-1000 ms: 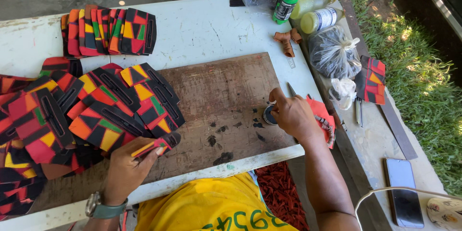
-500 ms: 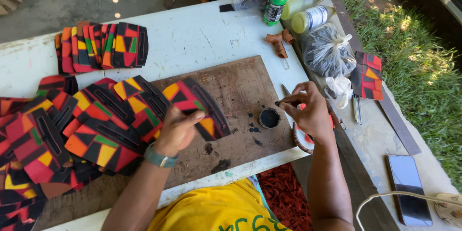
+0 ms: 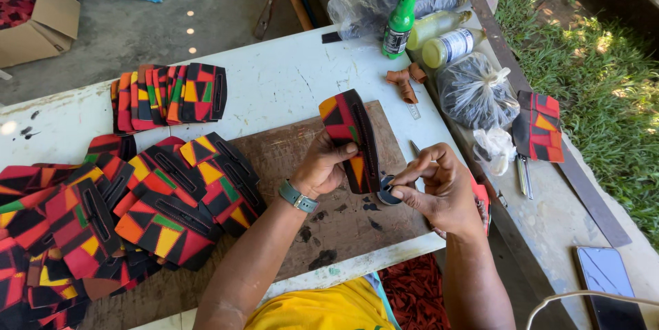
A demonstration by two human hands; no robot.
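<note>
Outdoors beside a strip of grass, a white-painted table (image 3: 288, 79) carries a dark, ink-stained wooden board (image 3: 302, 158) where the person works. The left hand (image 3: 322, 165) is clamped on a curved, patterned fabric piece in red, black, orange and yellow (image 3: 351, 134), holding it upright over the board with its lower end down near a small round black pot (image 3: 388, 192). The right hand (image 3: 439, 189) has its fingers pinched together just beside that pot and the lower edge of the piece; whether a thin tool sits between the fingertips cannot be told.

Judging by how things lie, the work looks to be somewhere in the middle: a large heap of like fabric pieces (image 3: 103, 220) covers the left part of the table and board, and a neat upright row of the same pieces (image 3: 171, 93) stands farther back. Which group is finished cannot be told.

Behind the board stand a green glass bottle (image 3: 399, 17), a tied clear plastic bag of dark contents (image 3: 473, 93) and a smartphone (image 3: 607, 282) at the near right edge.
</note>
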